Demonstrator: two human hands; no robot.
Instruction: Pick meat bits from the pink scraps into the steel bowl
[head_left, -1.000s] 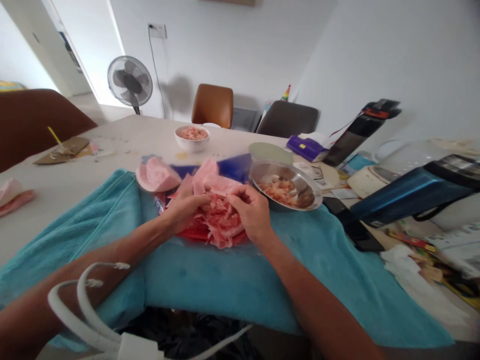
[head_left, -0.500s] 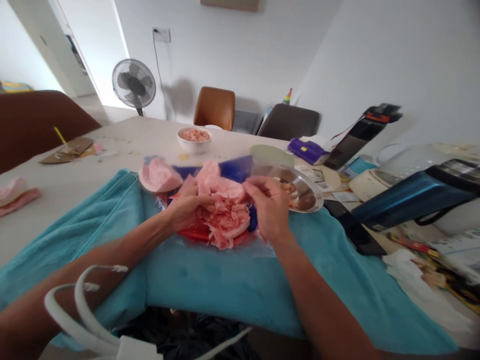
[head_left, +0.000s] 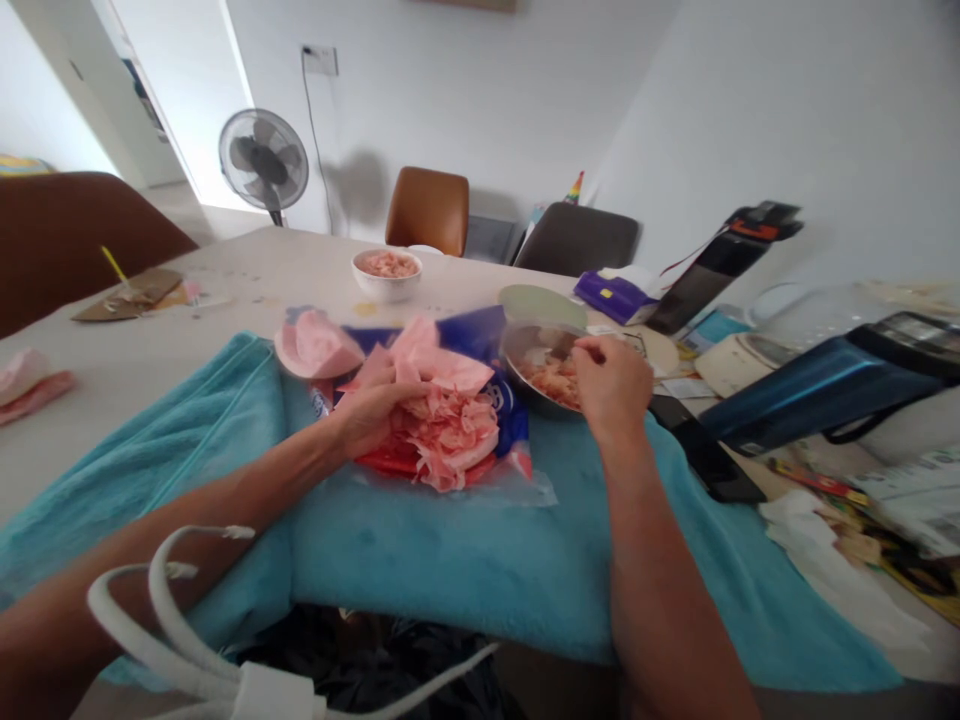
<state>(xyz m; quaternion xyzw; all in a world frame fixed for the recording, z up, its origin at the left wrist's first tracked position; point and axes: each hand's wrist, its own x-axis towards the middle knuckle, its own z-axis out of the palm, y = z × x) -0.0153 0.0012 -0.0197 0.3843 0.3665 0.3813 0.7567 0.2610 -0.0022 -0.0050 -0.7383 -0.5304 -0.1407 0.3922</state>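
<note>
The heap of pink pieces (head_left: 450, 430) lies on a blue bag (head_left: 469, 335) atop the teal towel (head_left: 450, 560), centre. The left hand (head_left: 367, 415) touches its left edge, fingers curled, grip unclear. To the right, the right hand (head_left: 615, 385) hovers over the steel bowl (head_left: 517, 350), fingertips bunched together.

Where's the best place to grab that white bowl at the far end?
I'd pinch the white bowl at its near rim, coming from above. It stands upright and open-topped, apart from the other things, and its smooth round wall probably gives fingers little hold.
</note>
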